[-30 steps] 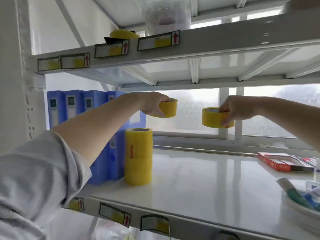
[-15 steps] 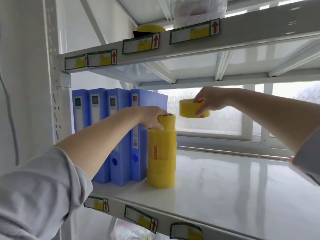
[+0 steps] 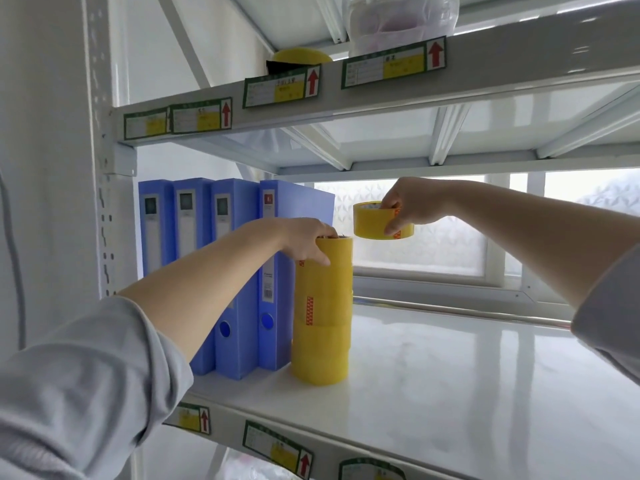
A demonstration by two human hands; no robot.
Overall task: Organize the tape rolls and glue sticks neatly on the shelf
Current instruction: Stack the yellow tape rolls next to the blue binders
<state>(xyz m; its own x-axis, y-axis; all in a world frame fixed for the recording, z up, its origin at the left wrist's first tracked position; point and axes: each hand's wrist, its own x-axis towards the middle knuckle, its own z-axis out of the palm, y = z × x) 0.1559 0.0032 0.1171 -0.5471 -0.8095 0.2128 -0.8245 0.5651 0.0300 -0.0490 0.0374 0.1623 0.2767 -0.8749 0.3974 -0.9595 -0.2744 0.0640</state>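
Tape rolls, yellow, stacked: one column [image 3: 321, 313] standing upright on the white shelf [image 3: 450, 382], near its front edge toward the left end, touching or just beside the rightmost blue folder; the seams suggest about four rolls, exact count unclear.

Shelf front edge: grey rail carrying green-bordered labels [image 3: 277, 445] with yellow patches and red arrows.

Sleeves: grey, one at lower left [image 3: 79, 386], one at the right edge of view [image 3: 613, 317].

Left hand [image 3: 308, 239]: fingers curled over the rim of the topmost roll in the column, thumb pressed against its side; it grips that roll, which sits on the stack.

Right hand [image 3: 412, 206]: pinches a single yellow tape roll [image 3: 381, 220], fingers hooked into the core from above, thumb on the outer wall. This roll is held in the air, flat side up, just right of and slightly higher than the column's top, not touching it.

Blue folders [image 3: 221, 271]: four, upright, side by side at the left end of the shelf, spines forward.

Window [image 3: 433, 251]: frosted, behind the back edge of the shelf.

Upper shelf [image 3: 485, 81]: labelled rail; on it a yellow object [image 3: 301, 56] partly hidden, and a clear plastic bag [image 3: 398, 20].
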